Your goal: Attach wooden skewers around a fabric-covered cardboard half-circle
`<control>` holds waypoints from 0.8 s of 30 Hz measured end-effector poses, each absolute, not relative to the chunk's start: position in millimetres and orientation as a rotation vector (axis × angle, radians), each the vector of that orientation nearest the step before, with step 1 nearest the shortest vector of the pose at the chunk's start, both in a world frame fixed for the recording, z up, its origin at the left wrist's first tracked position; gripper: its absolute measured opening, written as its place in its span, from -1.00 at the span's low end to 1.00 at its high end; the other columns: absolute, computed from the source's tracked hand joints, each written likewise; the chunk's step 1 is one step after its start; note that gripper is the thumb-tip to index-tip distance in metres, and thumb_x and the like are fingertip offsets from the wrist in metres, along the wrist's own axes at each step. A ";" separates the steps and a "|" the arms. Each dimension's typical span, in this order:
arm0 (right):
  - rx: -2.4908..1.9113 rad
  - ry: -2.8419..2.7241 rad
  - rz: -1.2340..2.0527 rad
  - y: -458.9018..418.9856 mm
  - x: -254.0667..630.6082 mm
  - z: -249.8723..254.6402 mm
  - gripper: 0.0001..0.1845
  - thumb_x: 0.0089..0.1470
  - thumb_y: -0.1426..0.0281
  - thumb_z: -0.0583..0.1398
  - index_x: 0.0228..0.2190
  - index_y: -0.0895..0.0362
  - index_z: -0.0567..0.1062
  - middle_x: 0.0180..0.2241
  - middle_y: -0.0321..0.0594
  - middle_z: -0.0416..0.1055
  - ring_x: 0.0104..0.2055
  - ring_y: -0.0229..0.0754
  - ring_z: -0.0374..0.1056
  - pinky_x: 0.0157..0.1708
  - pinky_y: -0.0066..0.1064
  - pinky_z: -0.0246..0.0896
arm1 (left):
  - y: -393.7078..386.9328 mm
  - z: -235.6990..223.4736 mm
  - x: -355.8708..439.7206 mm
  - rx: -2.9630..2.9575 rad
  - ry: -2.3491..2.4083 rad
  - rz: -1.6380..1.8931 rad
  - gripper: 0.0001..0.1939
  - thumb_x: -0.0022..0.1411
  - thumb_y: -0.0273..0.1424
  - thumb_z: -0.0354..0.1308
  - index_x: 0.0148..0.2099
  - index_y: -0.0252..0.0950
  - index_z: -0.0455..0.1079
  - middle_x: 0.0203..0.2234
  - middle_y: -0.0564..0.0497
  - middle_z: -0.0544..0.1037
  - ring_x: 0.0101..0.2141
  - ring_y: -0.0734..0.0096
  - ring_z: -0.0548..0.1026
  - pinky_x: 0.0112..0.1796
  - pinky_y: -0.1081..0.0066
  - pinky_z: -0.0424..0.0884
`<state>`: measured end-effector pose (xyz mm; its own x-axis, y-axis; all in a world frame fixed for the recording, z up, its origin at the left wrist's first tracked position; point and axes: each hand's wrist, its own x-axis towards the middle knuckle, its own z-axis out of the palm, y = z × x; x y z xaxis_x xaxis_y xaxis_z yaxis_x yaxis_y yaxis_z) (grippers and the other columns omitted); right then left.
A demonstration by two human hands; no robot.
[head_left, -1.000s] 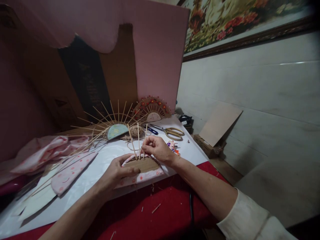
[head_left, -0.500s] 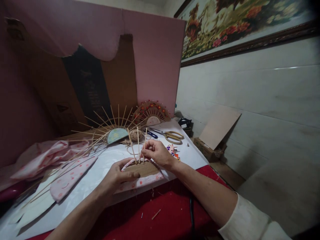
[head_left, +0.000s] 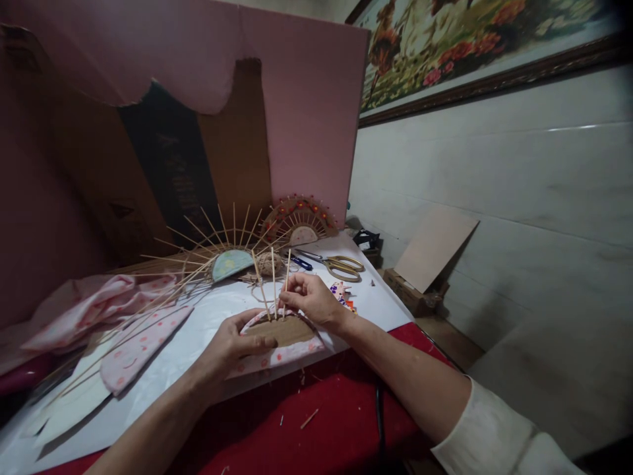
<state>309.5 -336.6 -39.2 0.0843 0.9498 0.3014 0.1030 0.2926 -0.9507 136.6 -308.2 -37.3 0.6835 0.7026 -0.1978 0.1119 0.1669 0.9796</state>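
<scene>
A half-round cardboard piece edged with pink dotted fabric lies near the front of the white sheet. Three thin wooden sticks stand up from its curved edge. My left hand grips its left end, thumb on top of the cardboard and fingers behind. Between the thumb and fingers of my right hand is the rightmost wooden stick, pinched low, close to the edge. Behind my hands are a ball of twine and a green half-round piece with many sticks fanning out.
Gold-handled scissors and a blue cutter lie behind my right hand. A finished-looking fan with red dots leans on the pink cardboard. Pink fabric and a dotted half-round are at left. Red cloth covers the front.
The view tips slightly up and down. Both hands keep their hold on the cardboard piece and the rightmost stick, with hardly any movement.
</scene>
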 end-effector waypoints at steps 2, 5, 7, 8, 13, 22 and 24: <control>-1.084 -1.317 0.877 -336.4 309.2 -38.9 -0.89 -0.08 0.44 0.19 -0.54 0.14 0.33 -0.58 -0.31 0.40 -0.57 -0.34 0.25 -0.56 -0.50 0.13 | -308.6 -36.8 136.6 1.355 0.747 0.491 -0.50 -0.24 -0.39 0.31 -0.13 -0.29 0.45 -0.43 0.02 0.55 -0.40 0.29 0.48 -0.40 0.42 0.33; -1.066 -1.288 0.909 -336.3 308.4 -37.8 -0.89 -0.09 0.47 0.19 -0.55 0.15 0.32 -0.60 -0.33 0.38 -0.57 -0.36 0.26 -0.55 -0.51 0.13 | -309.6 -35.7 136.6 1.359 0.768 0.500 -0.47 -0.23 -0.40 0.32 -0.10 -0.28 0.44 -0.47 0.04 0.55 -0.44 0.34 0.46 -0.44 0.45 0.32; -1.067 -1.278 0.920 -336.8 308.2 -36.9 -0.89 -0.09 0.48 0.19 -0.55 0.15 0.32 -0.60 -0.34 0.38 -0.58 -0.36 0.26 -0.55 -0.51 0.13 | -310.4 -34.5 136.4 1.365 0.768 0.485 -0.49 -0.21 -0.41 0.32 -0.09 -0.27 0.44 -0.47 0.05 0.55 -0.46 0.36 0.45 -0.45 0.46 0.31; -1.069 -1.277 0.920 -337.1 308.1 -36.5 -0.90 -0.09 0.48 0.19 -0.55 0.15 0.32 -0.60 -0.34 0.38 -0.58 -0.36 0.26 -0.55 -0.51 0.13 | -310.7 -33.8 136.2 1.364 0.764 0.482 -0.49 -0.20 -0.40 0.31 -0.10 -0.27 0.44 -0.47 0.05 0.55 -0.46 0.37 0.45 -0.45 0.46 0.31; -1.078 -1.283 0.933 -338.3 308.4 -36.4 -0.89 -0.08 0.47 0.19 -0.54 0.15 0.33 -0.59 -0.33 0.39 -0.60 -0.36 0.25 -0.54 -0.50 0.12 | -312.2 -31.8 135.7 1.365 0.738 0.478 -0.51 -0.18 -0.39 0.31 -0.09 -0.29 0.43 -0.47 0.04 0.54 -0.44 0.33 0.46 -0.43 0.44 0.33; -1.071 -1.282 0.929 -336.0 309.6 -39.0 -0.88 -0.09 0.46 0.20 -0.54 0.16 0.31 -0.59 -0.32 0.39 -0.58 -0.35 0.26 -0.54 -0.50 0.12 | -312.3 -33.9 135.5 1.313 0.726 0.478 -0.50 -0.16 -0.43 0.30 -0.07 -0.30 0.42 -0.41 0.01 0.55 -0.39 0.28 0.49 -0.40 0.42 0.35; -1.074 -1.286 0.926 -336.0 309.6 -39.2 -0.88 -0.10 0.46 0.20 -0.55 0.15 0.31 -0.59 -0.33 0.39 -0.58 -0.35 0.27 -0.54 -0.50 0.12 | -311.8 -34.4 135.6 1.315 0.719 0.479 -0.51 -0.15 -0.45 0.30 -0.07 -0.31 0.42 -0.42 0.01 0.55 -0.39 0.29 0.49 -0.39 0.42 0.35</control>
